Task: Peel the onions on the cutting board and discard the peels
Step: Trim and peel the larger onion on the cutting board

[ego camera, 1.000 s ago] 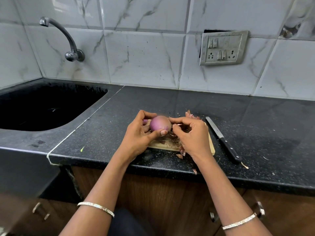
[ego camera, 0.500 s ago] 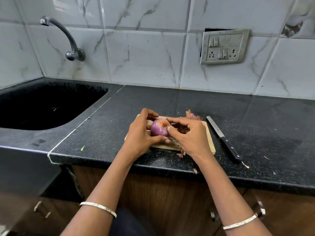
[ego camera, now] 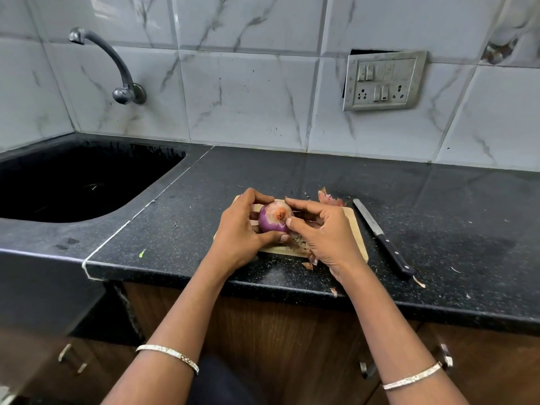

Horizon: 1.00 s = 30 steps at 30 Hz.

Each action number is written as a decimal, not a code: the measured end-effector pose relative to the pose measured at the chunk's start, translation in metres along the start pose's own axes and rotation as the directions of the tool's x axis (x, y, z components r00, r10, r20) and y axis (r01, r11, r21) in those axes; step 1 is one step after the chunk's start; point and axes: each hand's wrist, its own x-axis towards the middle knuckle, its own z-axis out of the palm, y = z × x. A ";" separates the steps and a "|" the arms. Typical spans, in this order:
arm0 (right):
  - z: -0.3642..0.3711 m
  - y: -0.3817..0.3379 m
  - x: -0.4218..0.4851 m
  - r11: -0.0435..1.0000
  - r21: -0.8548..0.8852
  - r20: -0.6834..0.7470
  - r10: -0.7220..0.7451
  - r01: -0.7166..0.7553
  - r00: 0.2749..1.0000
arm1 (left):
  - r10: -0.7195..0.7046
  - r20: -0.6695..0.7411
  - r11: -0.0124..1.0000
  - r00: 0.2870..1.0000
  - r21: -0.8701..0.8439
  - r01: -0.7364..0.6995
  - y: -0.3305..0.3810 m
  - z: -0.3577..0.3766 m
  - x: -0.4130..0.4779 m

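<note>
1. Black speckled countertop (ego camera: 292,176) below marble-look wall tiles. A dark sink (ego camera: 73,182) sits to the left with a curved tap (ego camera: 117,68) above it, and there is a switch plate (ego camera: 384,80) on the wall to the right.
2. Wooden cutting board (ego camera: 355,229) lies near the counter's front edge, largely covered by both hands.
3. Purple onion (ego camera: 273,219) sits over the board, between the two hands, root end turned up toward the camera. Cannot tell if it touches the board.
4. Left hand (ego camera: 236,232) grasps the onion from the left, fingers curled over the far side and thumb under the near side.
5. Right hand (ego camera: 324,232) pinches the onion's right flank, forefinger arched over the top and thumb tip against the skin.
6. Peels (ego camera: 330,198) lie at the board's far right corner, with more scraps beneath the right palm.
7. Knife (ego camera: 380,235) lies on the counter just right of the board, handle toward the front edge, apart from both hands.
</note>
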 end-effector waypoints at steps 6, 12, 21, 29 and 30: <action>-0.001 -0.007 -0.001 1.000 0.001 0.035 0.012 -0.012 0.999 | 0.016 0.008 0.999 1.000 0.028 -0.017 -0.001 0.001 0.001; -0.001 -0.008 -0.001 0.999 -0.027 0.031 -0.022 0.023 0.999 | 0.016 -0.004 0.999 1.000 0.042 -0.016 -0.002 0.001 0.001; -0.003 -0.015 -0.007 0.999 0.037 0.042 -0.008 0.007 0.999 | 0.003 -0.018 0.999 1.000 0.052 -0.002 0.001 0.001 -0.001; -0.002 -0.019 -0.007 1.000 0.008 0.049 -0.019 0.019 0.999 | -0.004 -0.015 0.999 1.000 0.053 0.005 0.004 0.001 -0.003; -0.001 -0.019 -0.007 1.000 -0.011 0.047 -0.027 0.027 0.999 | -0.005 -0.014 0.999 1.000 0.050 0.006 0.005 0.001 -0.003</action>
